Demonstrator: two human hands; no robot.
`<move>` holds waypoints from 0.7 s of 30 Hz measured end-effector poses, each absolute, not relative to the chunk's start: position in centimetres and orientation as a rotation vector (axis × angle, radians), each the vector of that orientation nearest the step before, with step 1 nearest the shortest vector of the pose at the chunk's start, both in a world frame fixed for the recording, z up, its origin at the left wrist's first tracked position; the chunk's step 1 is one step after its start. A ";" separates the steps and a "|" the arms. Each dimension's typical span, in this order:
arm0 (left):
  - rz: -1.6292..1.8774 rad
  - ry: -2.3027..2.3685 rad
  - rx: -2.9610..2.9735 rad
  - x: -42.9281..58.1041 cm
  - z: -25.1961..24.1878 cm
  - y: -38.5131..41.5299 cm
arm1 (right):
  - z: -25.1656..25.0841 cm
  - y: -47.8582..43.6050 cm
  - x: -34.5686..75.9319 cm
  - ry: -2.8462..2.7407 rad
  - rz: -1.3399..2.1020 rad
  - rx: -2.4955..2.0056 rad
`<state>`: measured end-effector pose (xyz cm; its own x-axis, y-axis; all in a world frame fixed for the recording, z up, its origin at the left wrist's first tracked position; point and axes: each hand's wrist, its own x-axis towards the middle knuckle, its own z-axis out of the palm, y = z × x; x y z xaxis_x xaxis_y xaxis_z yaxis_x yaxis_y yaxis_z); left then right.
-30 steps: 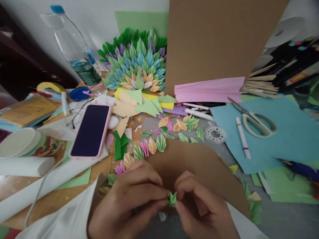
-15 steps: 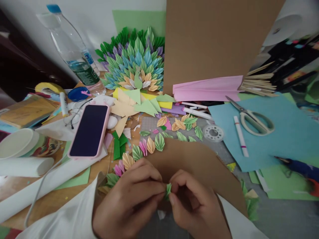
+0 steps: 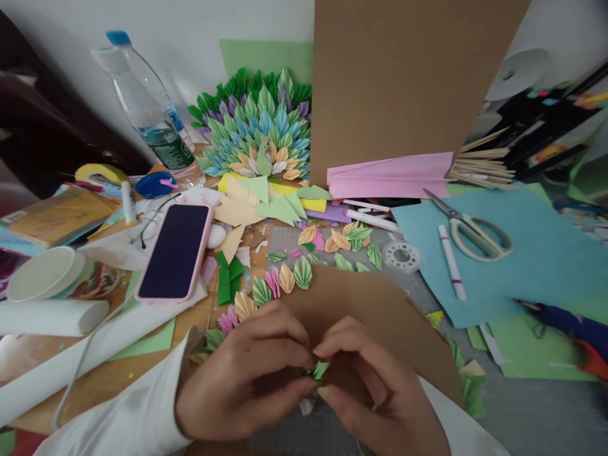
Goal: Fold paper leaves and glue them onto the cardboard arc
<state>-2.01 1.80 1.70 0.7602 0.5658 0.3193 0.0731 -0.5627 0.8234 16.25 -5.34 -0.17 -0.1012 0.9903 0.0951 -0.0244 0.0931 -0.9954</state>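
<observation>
A small pleated green paper leaf (image 3: pixel 321 369) is pinched between the thumb and fingers of my left hand (image 3: pixel 242 373). Around the leaf's free side curves my right hand (image 3: pixel 373 380), its thumb and index finger apart and seemingly holding nothing. Beneath both hands lies a rounded brown cardboard piece (image 3: pixel 361 297). Folded leaves line its left edge, among them a green leaf (image 3: pixel 303 273), an orange leaf (image 3: pixel 286 278) and a pink leaf (image 3: pixel 272 282). My left hand covers part of that row. More green leaves (image 3: pixel 472 386) sit at the right edge, past my right wrist.
Loose folded leaves (image 3: pixel 339 239) lie behind the cardboard. At left are a phone (image 3: pixel 175 251), bottles (image 3: pixel 164 139) and a white paper roll (image 3: pixel 109 354). Scissors (image 3: pixel 477 234), a marker (image 3: pixel 452 263) and a blue glue gun (image 3: pixel 555 320) are at right. A paper peacock (image 3: pixel 263 136) stands behind.
The fingers of my right hand have spread away from the green leaf, which stays in my left hand and has tipped over. The view has shifted slightly.
</observation>
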 end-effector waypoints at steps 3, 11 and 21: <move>0.736 0.472 2.086 -2.0 1.2 1.7 | -0.3 -5.2 16.3 -1.344 1.205 -1.075; 0.728 0.492 2.128 -2.0 0.7 1.8 | -0.6 -5.2 16.2 -1.366 1.174 -1.134; 0.757 0.492 2.136 -2.0 0.7 1.9 | -1.0 -5.4 16.3 -1.411 1.124 -1.146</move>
<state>-2.02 1.87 0.67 0.7454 0.5674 0.3498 0.0887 -0.6046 0.7916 16.26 -5.37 -0.99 -0.0948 0.9878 0.1236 0.1004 0.1330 -0.9860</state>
